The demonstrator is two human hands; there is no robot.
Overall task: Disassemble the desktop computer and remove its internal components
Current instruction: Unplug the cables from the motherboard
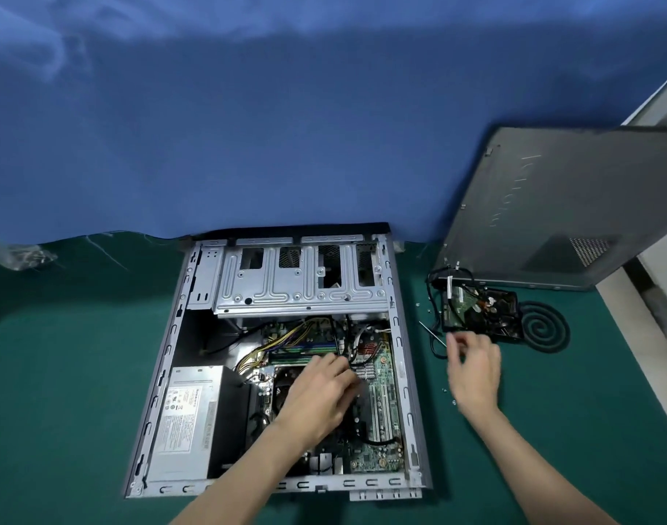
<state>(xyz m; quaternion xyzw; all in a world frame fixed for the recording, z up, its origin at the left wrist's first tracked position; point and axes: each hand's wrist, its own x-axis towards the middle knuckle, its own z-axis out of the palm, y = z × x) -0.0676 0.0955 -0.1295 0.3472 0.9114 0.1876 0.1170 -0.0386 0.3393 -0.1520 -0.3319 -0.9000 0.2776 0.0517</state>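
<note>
Tower case [399, 335] lies open on the bench [78, 373] with the motherboard [381, 380] inside: stiff but fragile, so I'd lift it by its edges, not the cables [286, 337]. Left hand [320, 388] rests spread over the cooler [282, 388]. Right hand [474, 369] is blurred near the pulled hard drive [479, 310], so can't tell its grip.

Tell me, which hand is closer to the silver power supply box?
Left. The left hand is inside the case, just right of the power supply; the right hand is outside it.
</note>
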